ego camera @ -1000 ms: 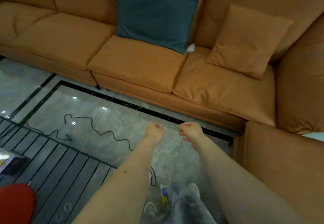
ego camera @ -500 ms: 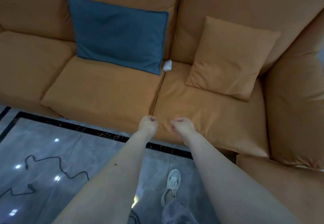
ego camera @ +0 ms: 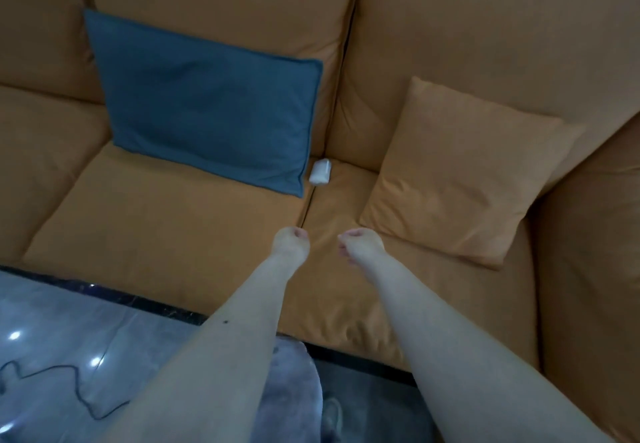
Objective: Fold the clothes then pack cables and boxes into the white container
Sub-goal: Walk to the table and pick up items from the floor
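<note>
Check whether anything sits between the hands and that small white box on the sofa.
Nothing visible does. The left hand and right hand hover over bare seat cushion; the small white box lies beyond, beside the blue pillow.

Left grip (ego camera: pixel 290 242), right grip (ego camera: pixel 361 246): empty fists.
</note>
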### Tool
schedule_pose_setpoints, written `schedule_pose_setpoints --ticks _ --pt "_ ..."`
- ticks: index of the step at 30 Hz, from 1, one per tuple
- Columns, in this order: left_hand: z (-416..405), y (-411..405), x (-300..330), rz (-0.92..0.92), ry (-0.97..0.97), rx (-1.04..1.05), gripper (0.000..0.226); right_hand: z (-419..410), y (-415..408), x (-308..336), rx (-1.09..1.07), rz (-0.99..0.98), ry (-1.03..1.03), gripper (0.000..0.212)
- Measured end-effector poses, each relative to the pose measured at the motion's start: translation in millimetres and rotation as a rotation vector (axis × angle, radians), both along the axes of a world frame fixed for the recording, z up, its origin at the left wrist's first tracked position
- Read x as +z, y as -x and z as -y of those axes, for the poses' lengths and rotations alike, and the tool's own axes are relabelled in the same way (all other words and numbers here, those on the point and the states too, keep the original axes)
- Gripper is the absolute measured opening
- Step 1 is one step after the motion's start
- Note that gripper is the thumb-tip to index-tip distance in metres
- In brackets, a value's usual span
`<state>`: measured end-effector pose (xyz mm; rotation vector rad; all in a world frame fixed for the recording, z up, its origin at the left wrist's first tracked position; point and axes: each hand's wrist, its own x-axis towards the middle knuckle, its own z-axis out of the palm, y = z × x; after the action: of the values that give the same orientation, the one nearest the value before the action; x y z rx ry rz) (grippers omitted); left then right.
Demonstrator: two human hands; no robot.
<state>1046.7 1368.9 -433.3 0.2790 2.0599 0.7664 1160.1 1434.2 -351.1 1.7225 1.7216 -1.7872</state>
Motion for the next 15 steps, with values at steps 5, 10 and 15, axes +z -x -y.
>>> schedule_pose_setpoints --ticks 5,10,15 --pt "-64.9 42.2 -20.7 0.045 -0.003 0.098 0.032 -68.5 53.9 -48.2 -0.116 0.062 -0.077 0.025" --pt "-119.5 82.8 -43.0 0.041 -0.004 0.068 0.033 -127.8 99.8 -79.0 -0.142 0.054 -0.067 0.024" --pt "-163.6 105.8 -81.2 0.057 0.046 0.084 0.032 -180.6 132.8 -116.0 -0.113 0.093 -0.081 0.020"
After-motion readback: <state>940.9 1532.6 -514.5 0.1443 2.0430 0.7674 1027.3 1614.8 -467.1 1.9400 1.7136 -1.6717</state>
